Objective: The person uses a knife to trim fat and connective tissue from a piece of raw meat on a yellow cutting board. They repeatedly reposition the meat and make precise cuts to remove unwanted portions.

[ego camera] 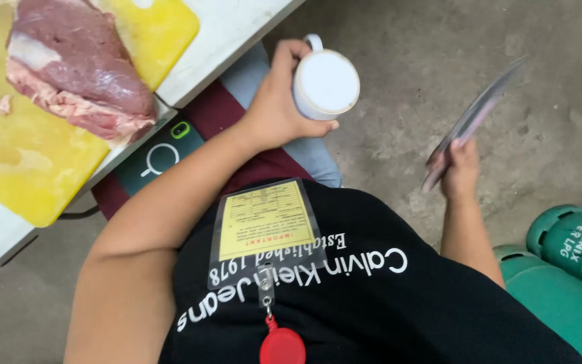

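Note:
My left hand (274, 101) grips a white mug (325, 84), held bottom-up toward the camera over the floor just off the table's corner. Out to the right, my right hand (459, 168) holds a knife (473, 114) whose blade is blurred and points up and away. A large slab of raw red meat (75, 67) lies on a yellow cutting board (15, 168) on the white table (223, 34) at the upper left.
A dark device with a green button (163, 155) sits under the table edge. Green gas cylinders (567, 269) stand at the lower right. Grey concrete floor (405, 54) spreads beyond the table. A yellow card in a clear holder and a red clip hang on my black shirt.

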